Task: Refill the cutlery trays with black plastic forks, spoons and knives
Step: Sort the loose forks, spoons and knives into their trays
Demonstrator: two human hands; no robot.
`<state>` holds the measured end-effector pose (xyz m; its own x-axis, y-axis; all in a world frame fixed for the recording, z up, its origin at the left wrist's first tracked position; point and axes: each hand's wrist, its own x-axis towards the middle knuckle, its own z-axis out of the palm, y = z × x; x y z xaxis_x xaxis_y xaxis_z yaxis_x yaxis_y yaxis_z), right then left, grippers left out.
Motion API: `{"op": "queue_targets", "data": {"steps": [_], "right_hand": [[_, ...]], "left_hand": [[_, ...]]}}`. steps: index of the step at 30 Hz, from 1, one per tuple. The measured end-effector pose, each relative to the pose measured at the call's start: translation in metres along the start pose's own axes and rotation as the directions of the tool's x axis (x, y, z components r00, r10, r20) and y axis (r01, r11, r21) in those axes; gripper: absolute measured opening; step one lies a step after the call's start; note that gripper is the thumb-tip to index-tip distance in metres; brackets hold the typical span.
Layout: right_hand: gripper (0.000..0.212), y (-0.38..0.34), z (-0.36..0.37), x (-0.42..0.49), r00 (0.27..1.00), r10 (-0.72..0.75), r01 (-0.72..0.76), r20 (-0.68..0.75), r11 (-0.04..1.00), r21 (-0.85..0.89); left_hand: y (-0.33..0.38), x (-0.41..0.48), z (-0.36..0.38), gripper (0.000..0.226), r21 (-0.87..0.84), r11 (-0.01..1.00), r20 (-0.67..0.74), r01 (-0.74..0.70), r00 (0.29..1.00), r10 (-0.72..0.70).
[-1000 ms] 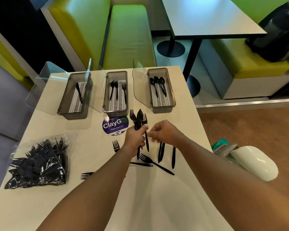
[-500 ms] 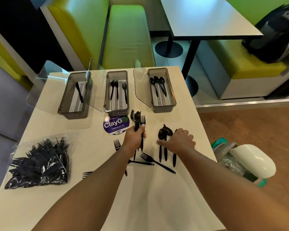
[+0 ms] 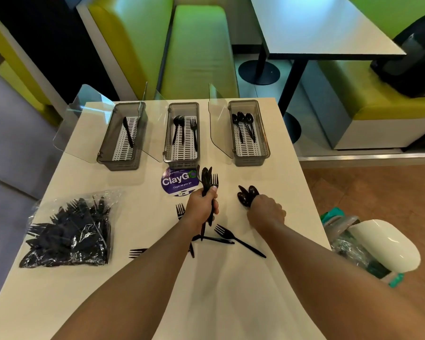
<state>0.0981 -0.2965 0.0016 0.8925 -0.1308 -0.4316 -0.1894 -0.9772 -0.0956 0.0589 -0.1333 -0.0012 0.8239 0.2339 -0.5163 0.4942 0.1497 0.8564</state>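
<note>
Three grey cutlery trays stand at the table's far edge: the left tray (image 3: 103,153) holds one knife, the middle tray (image 3: 166,141) holds forks, the right tray (image 3: 265,143) holds spoons. My left hand (image 3: 201,204) is shut on an upright bunch of black forks and knives (image 3: 207,179) just in front of the middle tray. My right hand (image 3: 265,212) is shut on black spoons (image 3: 247,196), their bowls sticking out toward the trays. Loose forks (image 3: 238,240) lie on the table under my forearms. A clear bag of black cutlery (image 3: 69,231) lies at the left.
A round purple ClayGo sticker (image 3: 176,181) marks the cream table (image 3: 231,303). Clear tray lids (image 3: 74,128) stand open beside the trays. A white bin lid (image 3: 383,244) sits beyond the table's right edge. Green benches and another table are behind.
My right hand left the bunch held in my left hand, dropped to the table on the right and closed on the spoons lying there. My left hand stayed put.
</note>
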Motion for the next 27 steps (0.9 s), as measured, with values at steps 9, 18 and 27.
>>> {"op": "queue_targets", "data": {"steps": [9, 18, 27], "right_hand": [[0.036, -0.008, 0.003, 0.004, 0.995, -0.095, 0.093, -0.010, 0.987, -0.134], [0.031, -0.005, -0.001, 0.008, 0.975, -0.221, 0.219, -0.001, 0.969, -0.119], [0.026, -0.026, -0.018, 0.005, 0.921, -0.366, 0.315, 0.131, 0.899, 0.303]], "left_hand": [[-0.004, -0.002, -0.010, 0.023, -0.111, 0.991, -0.005, 0.073, 0.997, -0.074], [-0.008, -0.007, -0.013, 0.024, -0.133, 0.989, -0.033, 0.065, 0.997, -0.070], [-0.012, -0.017, -0.010, 0.032, -0.188, 0.982, -0.073, 0.036, 0.996, -0.050]]}}
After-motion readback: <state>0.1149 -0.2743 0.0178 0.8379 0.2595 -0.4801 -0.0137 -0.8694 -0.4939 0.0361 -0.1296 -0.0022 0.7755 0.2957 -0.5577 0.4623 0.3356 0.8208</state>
